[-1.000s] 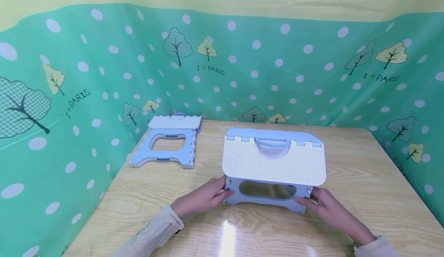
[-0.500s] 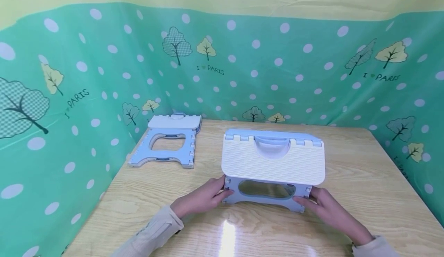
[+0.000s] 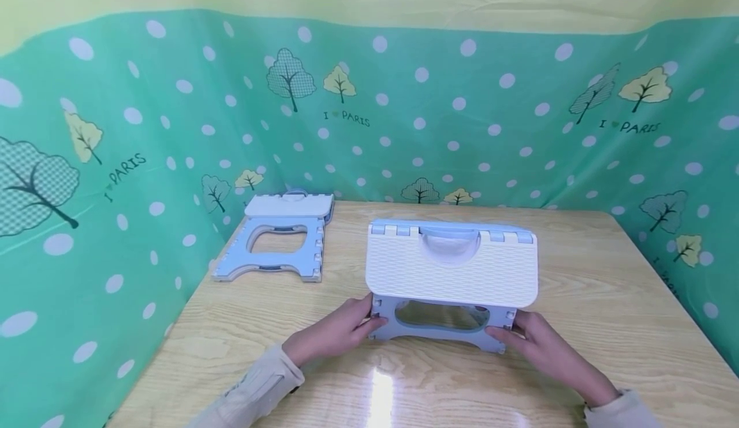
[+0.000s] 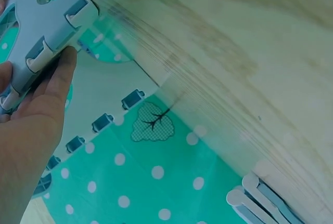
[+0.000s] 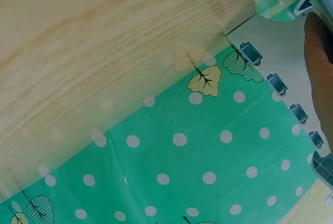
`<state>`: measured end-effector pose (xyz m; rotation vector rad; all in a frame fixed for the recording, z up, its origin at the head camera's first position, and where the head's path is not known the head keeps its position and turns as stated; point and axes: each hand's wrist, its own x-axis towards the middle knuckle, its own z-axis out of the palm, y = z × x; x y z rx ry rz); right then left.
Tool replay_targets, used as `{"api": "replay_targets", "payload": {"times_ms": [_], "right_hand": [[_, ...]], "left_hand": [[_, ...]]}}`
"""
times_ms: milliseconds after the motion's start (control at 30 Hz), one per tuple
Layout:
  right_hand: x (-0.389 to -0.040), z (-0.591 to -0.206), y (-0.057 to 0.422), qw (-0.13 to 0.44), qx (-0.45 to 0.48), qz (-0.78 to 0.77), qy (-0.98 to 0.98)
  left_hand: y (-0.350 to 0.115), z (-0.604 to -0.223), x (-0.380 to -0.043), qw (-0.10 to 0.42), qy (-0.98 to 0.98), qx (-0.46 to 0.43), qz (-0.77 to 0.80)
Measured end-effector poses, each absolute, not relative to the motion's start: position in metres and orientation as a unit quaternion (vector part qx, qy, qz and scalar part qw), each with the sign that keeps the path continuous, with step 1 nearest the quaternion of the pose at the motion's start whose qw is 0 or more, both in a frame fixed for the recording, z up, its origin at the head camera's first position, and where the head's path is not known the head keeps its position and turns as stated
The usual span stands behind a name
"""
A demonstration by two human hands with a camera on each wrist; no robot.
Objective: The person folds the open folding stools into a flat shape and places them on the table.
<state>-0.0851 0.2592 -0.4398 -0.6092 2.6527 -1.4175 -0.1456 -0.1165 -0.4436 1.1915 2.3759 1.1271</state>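
A folding step stool [image 3: 453, 271] stands partly folded on the wooden table in the head view. Its textured white top panel slopes towards me above a light blue leg panel [image 3: 441, 337]. My left hand [image 3: 337, 328] grips the left edge of that leg panel, thumb in front and fingers behind. At the opposite edge my right hand [image 3: 545, 348] holds it the same way. In the left wrist view, the fingers [image 4: 65, 73] lie behind the hinged leg [image 4: 39, 42]. The right wrist view catches only part of the right hand [image 5: 318, 60] beside the stool's hinged edge.
A second folding stool [image 3: 280, 205], blue and white, lies folded flat at the table's back left. Green dotted cloth [image 3: 421, 139] hangs around the back and sides of the wooden table [image 3: 277, 389].
The blue strip behind the stool's white panel looks narrower, and the panel has tilted slightly. Both hands keep their grip with little movement. The head view has shifted a little.
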Motion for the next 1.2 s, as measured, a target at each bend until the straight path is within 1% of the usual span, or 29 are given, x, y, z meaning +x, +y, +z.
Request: {"api": "replay_targets", "payload": {"times_ms": [367,633,833,1200], "right_hand": [[-0.0839,-0.4383,0.2598,0.035,-0.223,-0.460,0.859],[-0.0832,-0.4377,0.2583,0.039,-0.210,-0.466,0.858],[-0.0819,-0.4384,0.2553,0.029,-0.192,-0.458,0.868],[-0.0851,-0.4429,0.2568,0.019,-0.194,-0.449,0.872]], "left_hand": [[-0.1171,-0.4453,-0.1461,0.124,0.815,0.413,0.386],[-0.1166,-0.4450,-0.1455,0.122,0.815,0.416,0.383],[-0.1167,-0.4438,-0.1449,0.122,0.816,0.414,0.383],[-0.1166,-0.4431,-0.1458,0.125,0.817,0.412,0.384]]}}
